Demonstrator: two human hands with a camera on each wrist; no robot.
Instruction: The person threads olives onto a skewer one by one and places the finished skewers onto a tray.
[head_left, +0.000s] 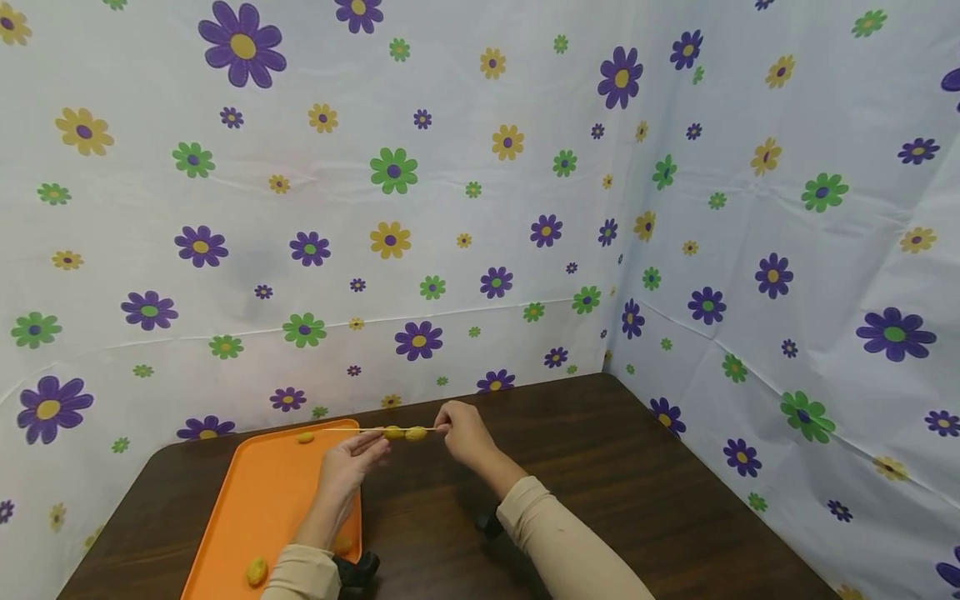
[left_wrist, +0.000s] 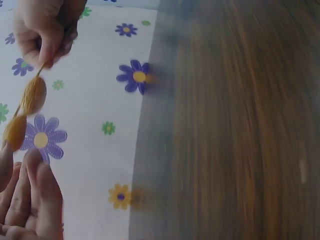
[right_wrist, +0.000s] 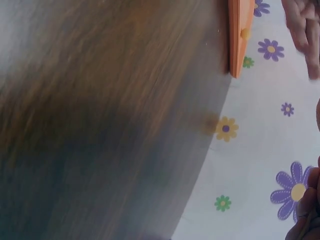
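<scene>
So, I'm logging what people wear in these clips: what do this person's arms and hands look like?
The left hand and right hand wear no gloves. The left sleeve and right sleeve are plain-looking tan, ending before the hands. A black object shows beside the left cuff, a dark object beside the right; their full shapes are unclear.

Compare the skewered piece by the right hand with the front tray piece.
The skewered piece is on the stick; the front piece has no stick in it.
The skewered piece is held up between left hand and right hand; the front piece rests on the tray.
Both look yellow and oval.
</scene>
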